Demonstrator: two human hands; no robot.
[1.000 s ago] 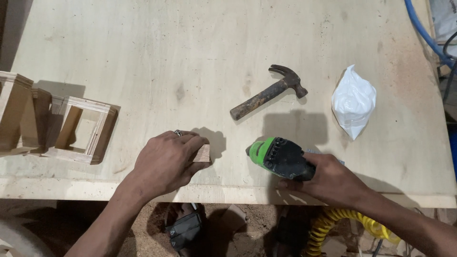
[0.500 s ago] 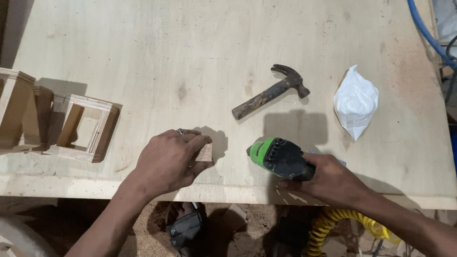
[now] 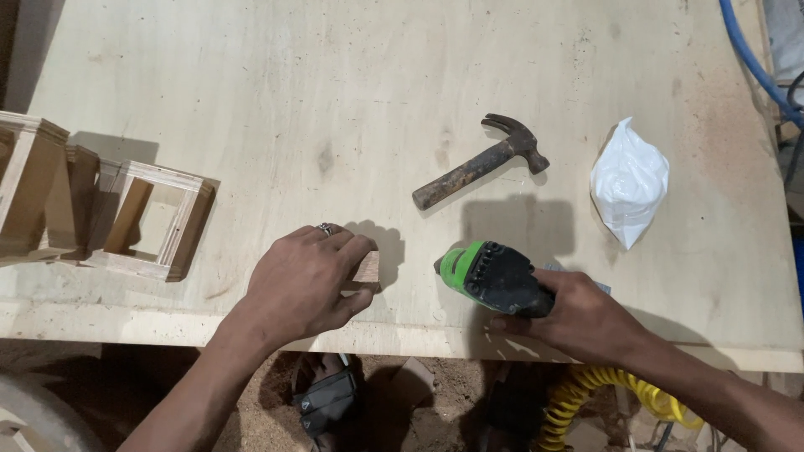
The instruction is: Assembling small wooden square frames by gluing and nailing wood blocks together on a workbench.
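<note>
I stand at a wide plywood table (image 3: 251,75), pale and scuffed, and both my hands work at its near edge. On the far left of the board sit open wooden box frames (image 3: 126,222), standing side by side and touching. Near the right side lies a white plastic bag (image 3: 630,180), knotted and bulging, and just left of it a claw hammer (image 3: 479,161) with a dark, worn handle lying flat and slanted. Under the table edge a yellow coiled air hose (image 3: 603,393) hangs over the sawdust on the floor.

My right hand (image 3: 586,318) is wrapped tightly around the grip of a green and black nail gun (image 3: 490,276), whose head rests on the table and points left. My left hand (image 3: 301,280) lies palm down, fingers curled narrow over a small wooden block (image 3: 367,269); only the block's right end shows past my fingertips. The block sits flat on the table, near the nose of the tool but apart from it.
</note>
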